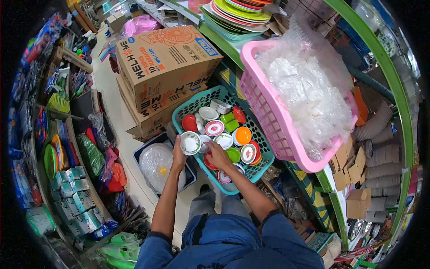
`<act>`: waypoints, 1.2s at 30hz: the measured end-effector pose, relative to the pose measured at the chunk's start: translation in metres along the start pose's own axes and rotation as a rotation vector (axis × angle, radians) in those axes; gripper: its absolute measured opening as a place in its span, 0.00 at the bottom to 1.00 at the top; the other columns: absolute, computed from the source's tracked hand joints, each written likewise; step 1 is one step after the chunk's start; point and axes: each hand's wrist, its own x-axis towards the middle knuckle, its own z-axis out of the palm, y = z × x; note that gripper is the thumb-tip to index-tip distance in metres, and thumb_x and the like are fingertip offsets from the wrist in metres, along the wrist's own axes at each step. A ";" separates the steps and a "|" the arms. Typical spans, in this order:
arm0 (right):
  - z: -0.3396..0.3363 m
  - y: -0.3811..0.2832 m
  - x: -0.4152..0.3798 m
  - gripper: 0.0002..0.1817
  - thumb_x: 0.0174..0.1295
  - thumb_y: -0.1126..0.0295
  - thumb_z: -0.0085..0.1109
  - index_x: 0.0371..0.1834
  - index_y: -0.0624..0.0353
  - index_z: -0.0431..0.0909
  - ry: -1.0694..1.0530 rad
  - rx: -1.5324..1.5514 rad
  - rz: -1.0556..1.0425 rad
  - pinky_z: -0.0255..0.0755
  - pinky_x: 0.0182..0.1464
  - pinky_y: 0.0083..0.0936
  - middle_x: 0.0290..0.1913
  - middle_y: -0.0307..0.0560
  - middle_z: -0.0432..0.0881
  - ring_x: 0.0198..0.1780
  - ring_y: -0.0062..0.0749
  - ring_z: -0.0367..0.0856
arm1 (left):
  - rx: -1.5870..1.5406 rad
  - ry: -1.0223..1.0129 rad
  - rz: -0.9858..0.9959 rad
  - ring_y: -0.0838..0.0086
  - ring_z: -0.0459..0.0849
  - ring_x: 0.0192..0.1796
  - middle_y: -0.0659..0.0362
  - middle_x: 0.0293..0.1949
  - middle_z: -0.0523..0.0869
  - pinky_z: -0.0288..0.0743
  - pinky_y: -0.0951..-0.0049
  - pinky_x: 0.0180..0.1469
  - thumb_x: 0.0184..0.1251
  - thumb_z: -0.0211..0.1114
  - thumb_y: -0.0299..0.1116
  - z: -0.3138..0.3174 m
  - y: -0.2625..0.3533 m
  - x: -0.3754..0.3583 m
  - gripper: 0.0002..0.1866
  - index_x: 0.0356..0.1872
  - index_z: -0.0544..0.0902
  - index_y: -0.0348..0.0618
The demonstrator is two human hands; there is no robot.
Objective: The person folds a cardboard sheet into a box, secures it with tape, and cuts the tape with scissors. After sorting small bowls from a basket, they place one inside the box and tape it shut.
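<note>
A teal basket (258, 130) holds small bowls and dishes in white, red, green and orange. Over its left side, my left hand (179, 154) grips a white bowl (191, 142) with a leaf pattern. My right hand (218, 156) is inside the basket's area, its fingers bent at a whitish dish (204, 142) just right of that bowl. Near the right hand lie a white dish with a green pattern (224, 141), a green bowl (233, 155) and an orange bowl (243, 135).
Stacked cardboard boxes (168, 58) stand behind on the left. A pink basket (277, 112) full of clear plastic (298, 80) leans at the right. Below the boxes, a dark bin (190, 172) holds a plastic-wrapped item. Plates (237, 15) are stacked on the shelf above.
</note>
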 end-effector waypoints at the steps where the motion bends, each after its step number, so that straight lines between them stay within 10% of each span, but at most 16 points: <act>1: 0.002 0.000 0.004 0.33 0.56 0.66 0.62 0.67 0.54 0.68 -0.059 -0.038 0.043 0.67 0.67 0.42 0.67 0.63 0.67 0.67 0.58 0.68 | -0.090 -0.046 -0.063 0.72 0.85 0.51 0.58 0.50 0.85 0.77 0.72 0.54 0.79 0.44 0.55 -0.001 0.000 0.002 0.28 0.57 0.77 0.40; 3: 0.011 -0.002 0.013 0.33 0.54 0.67 0.65 0.66 0.51 0.68 -0.094 -0.108 0.065 0.69 0.65 0.44 0.68 0.62 0.66 0.67 0.57 0.68 | -0.176 -0.135 -0.170 0.66 0.85 0.53 0.54 0.52 0.85 0.80 0.61 0.57 0.78 0.44 0.57 -0.001 0.007 0.007 0.30 0.57 0.77 0.39; 23: -0.008 -0.002 0.033 0.32 0.45 0.66 0.74 0.57 0.57 0.76 0.043 -0.092 0.072 0.75 0.55 0.40 0.54 0.56 0.77 0.56 0.52 0.77 | -0.014 -0.139 -0.213 0.71 0.83 0.56 0.58 0.56 0.83 0.77 0.68 0.58 0.78 0.40 0.59 0.005 0.014 0.000 0.31 0.62 0.75 0.42; 28: -0.019 0.012 0.030 0.22 0.50 0.66 0.73 0.49 0.62 0.81 -0.076 0.214 0.197 0.77 0.49 0.30 0.40 0.51 0.87 0.41 0.37 0.86 | -0.004 -0.155 -0.180 0.71 0.83 0.56 0.57 0.55 0.83 0.77 0.68 0.58 0.78 0.40 0.59 0.006 0.014 -0.002 0.31 0.61 0.75 0.42; 36: -0.029 0.033 0.023 0.16 0.67 0.64 0.63 0.48 0.68 0.82 -0.065 0.852 0.332 0.77 0.50 0.24 0.41 0.44 0.86 0.44 0.21 0.81 | -0.008 -0.150 -0.209 0.72 0.84 0.55 0.58 0.55 0.83 0.77 0.70 0.57 0.78 0.40 0.59 0.009 0.016 -0.003 0.31 0.61 0.75 0.43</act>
